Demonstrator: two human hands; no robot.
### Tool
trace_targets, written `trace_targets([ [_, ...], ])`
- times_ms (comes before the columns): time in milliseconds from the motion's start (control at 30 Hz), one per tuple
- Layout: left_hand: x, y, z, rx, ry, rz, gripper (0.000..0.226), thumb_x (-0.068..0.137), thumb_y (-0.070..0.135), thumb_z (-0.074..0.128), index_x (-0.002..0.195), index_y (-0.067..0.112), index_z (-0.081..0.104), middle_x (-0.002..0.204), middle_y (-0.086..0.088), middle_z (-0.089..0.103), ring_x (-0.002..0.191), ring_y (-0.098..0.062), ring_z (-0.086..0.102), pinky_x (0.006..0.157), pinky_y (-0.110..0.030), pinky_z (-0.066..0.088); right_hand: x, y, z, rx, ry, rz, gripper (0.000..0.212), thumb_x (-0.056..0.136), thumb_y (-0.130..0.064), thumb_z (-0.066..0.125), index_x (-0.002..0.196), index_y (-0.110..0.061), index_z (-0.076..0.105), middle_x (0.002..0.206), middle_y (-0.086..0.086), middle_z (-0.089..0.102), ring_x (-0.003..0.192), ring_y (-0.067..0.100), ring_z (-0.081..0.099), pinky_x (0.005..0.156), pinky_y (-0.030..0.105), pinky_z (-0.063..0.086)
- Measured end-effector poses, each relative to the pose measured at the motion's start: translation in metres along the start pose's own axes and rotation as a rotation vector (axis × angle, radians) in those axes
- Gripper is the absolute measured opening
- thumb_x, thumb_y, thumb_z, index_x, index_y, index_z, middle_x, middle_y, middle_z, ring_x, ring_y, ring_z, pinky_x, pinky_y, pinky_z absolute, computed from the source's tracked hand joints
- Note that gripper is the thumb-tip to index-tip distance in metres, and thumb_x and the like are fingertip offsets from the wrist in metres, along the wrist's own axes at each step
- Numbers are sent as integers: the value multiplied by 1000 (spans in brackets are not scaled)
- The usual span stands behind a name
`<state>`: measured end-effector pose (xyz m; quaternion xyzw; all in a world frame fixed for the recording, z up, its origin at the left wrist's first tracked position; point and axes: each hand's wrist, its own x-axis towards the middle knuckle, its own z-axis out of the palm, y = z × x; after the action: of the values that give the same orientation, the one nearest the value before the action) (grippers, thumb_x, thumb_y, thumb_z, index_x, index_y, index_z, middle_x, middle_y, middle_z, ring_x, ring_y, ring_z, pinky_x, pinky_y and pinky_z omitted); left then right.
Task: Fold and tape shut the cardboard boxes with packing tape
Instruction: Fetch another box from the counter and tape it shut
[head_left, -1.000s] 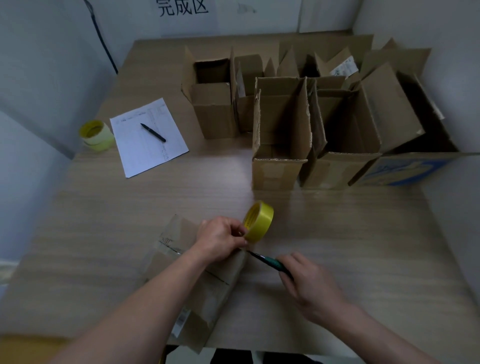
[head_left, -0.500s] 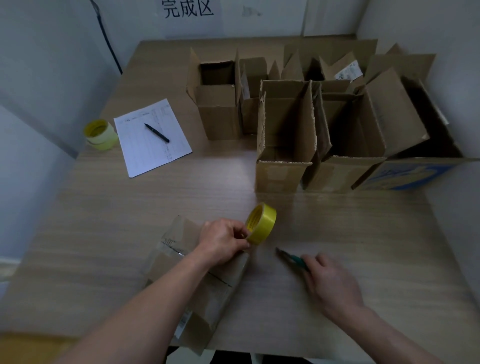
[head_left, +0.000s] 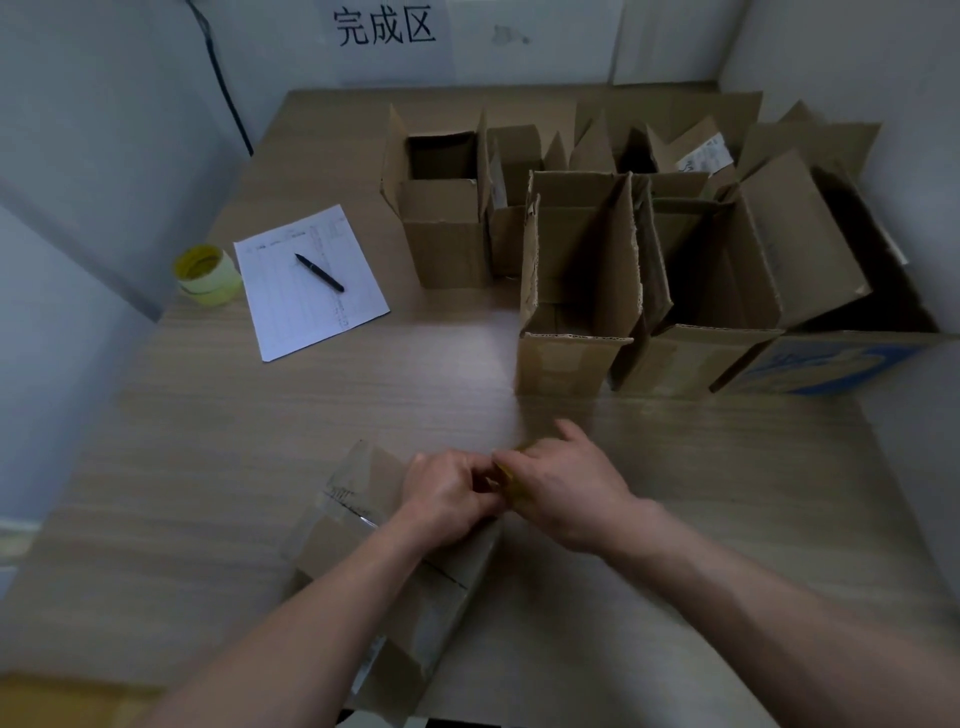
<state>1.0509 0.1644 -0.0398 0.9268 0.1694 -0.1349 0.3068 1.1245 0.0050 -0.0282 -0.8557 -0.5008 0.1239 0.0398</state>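
A closed cardboard box with clear tape on its top lies at the table's near edge, under my left forearm. Both hands meet at its far right corner. Only a sliver of the yellow tape roll shows between them. My left hand has its fingers curled at the roll's left side. Over the roll from the right lies my right hand, gripping it with the index finger stretched forward. The scissors are out of sight.
Several open cardboard boxes stand in a cluster at the back right, one with blue print. A sheet of paper with a black pen lies at the left, with a second yellow tape roll beside it. Walls enclose the table.
My right hand moved the scissors away to the right, let them go and came left onto the tape roll. My left hand stayed at the roll on the box corner.
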Motion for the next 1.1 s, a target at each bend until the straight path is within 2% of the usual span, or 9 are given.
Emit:
trace_targets([
  [33,0,-2,1,14,31,15,22,71,40,79,89,31,72,82,12,73,84,-7,66,83,-25,43,4,2,2,16,-60,10,34,92,-52,48,118,-30,53,100,-1,70,99,25,65,106,46,35],
  [100,-1,-6,5,36,78,62,21,71,39,78,85,29,66,78,12,70,81,-9,65,81,-27,44,7,5,10,73,-77,14,37,92,-56,47,118,-31,53,97,0,71,91,27,66,82,37,42],
  [167,-3,-10,7,74,83,122,20,74,40,71,83,29,58,77,11,67,83,-13,63,83,-30,41,8,5,16,151,-75,15,34,91,-53,50,119,-35,53,99,-2,70,89,27,66,67,32,38],
  [267,-7,-16,9,164,93,245,24,76,49,56,87,29,50,81,10,62,87,-19,58,80,-31,32,12,4,18,231,-160,25,36,91,-40,53,127,-42,51,108,-7,67,98,20,63,70,29,38],
  [400,-10,-25,11,302,59,345,46,70,64,52,96,27,47,89,8,55,90,-17,48,82,-32,28,25,7,10,248,-283,17,40,89,-33,55,127,-43,55,116,-13,63,103,13,59,73,28,40],
  [600,-9,-28,20,333,122,353,53,67,63,54,101,24,48,90,5,57,90,-20,52,84,-33,27,37,11,6,290,-346,48,16,89,-30,58,103,-35,63,82,-18,54,72,0,49,59,23,36],
  [800,-6,-30,26,320,161,328,52,64,62,52,98,22,47,88,4,58,88,-20,54,85,-34,34,35,3,13,307,-276,63,21,80,-30,63,101,-32,62,80,-9,62,78,15,61,70,34,52],
  [967,-3,-26,29,258,214,299,46,61,59,56,89,32,32,80,6,57,83,-18,55,79,-32,32,34,3,19,219,-166,26,18,78,-29,62,96,-26,63,84,-5,61,82,23,61,67,33,50],
  [1100,-3,-25,31,286,199,280,45,62,60,55,89,32,33,83,6,58,86,-19,55,81,-34,34,31,4,17,211,-188,39,16,79,-29,62,94,-25,62,89,-1,63,83,25,61,68,35,51],
])
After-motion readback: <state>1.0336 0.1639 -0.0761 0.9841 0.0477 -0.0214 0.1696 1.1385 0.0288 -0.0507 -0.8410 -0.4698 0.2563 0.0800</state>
